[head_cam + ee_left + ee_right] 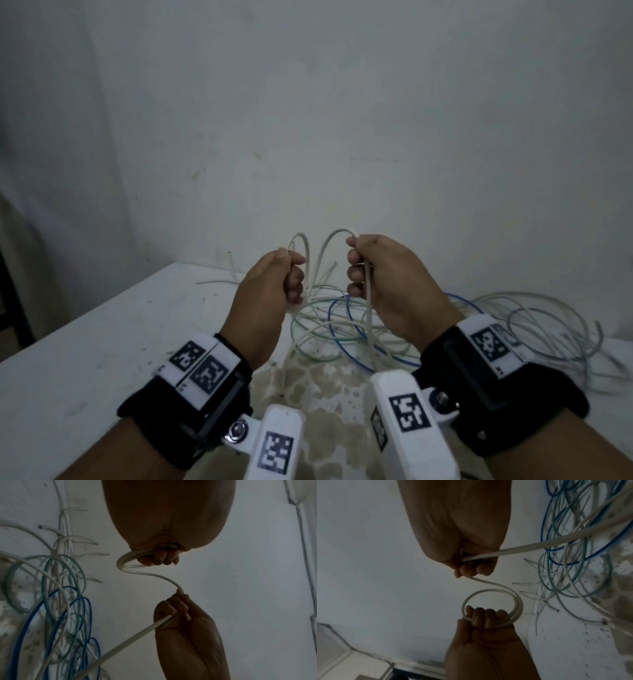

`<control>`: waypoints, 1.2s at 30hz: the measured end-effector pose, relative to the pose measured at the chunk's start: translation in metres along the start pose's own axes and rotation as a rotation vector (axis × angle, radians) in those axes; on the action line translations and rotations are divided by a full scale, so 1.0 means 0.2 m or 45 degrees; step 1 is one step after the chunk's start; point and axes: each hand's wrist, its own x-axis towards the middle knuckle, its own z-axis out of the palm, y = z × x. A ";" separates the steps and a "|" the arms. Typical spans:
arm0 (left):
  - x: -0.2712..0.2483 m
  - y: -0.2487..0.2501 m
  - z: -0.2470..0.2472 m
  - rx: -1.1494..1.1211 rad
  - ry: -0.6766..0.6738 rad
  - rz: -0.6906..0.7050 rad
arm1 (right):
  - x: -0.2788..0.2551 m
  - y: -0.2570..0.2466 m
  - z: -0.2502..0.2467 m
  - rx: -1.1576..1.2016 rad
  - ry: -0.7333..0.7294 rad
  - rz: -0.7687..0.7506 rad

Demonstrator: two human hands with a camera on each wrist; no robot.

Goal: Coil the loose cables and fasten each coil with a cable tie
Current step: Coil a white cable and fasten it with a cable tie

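Cream cable point(369, 301), smooth and round, loops between left hand point(270, 291) and right hand point(387, 274), fingers curled tight on it.

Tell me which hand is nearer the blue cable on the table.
Right. The right hand is raised just above the blue cable; the left hand is further to its left. Both grip the white cable.

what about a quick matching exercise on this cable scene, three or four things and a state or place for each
Things:
1. left hand
2. right hand
3. blue cable
4. white cable

States:
A. lies looped in the tangle on the table
B. grips a small finished loop
C. runs from one hand to the other, then down to the pile
D. pinches the strand that feeds from the pile

Pairs: 1-B, 2-D, 3-A, 4-C
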 end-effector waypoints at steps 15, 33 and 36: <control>-0.03 -0.06 0.08 0.043 -0.147 0.012 | -0.11 0.08 0.11 -0.500 0.018 -0.303; 0.00 0.08 0.03 -0.557 -0.119 -0.329 | -0.27 0.27 0.12 -1.100 -0.137 -0.657; -0.01 0.11 0.00 -0.547 -0.188 -0.321 | -0.29 0.29 0.11 -1.222 -0.169 -0.661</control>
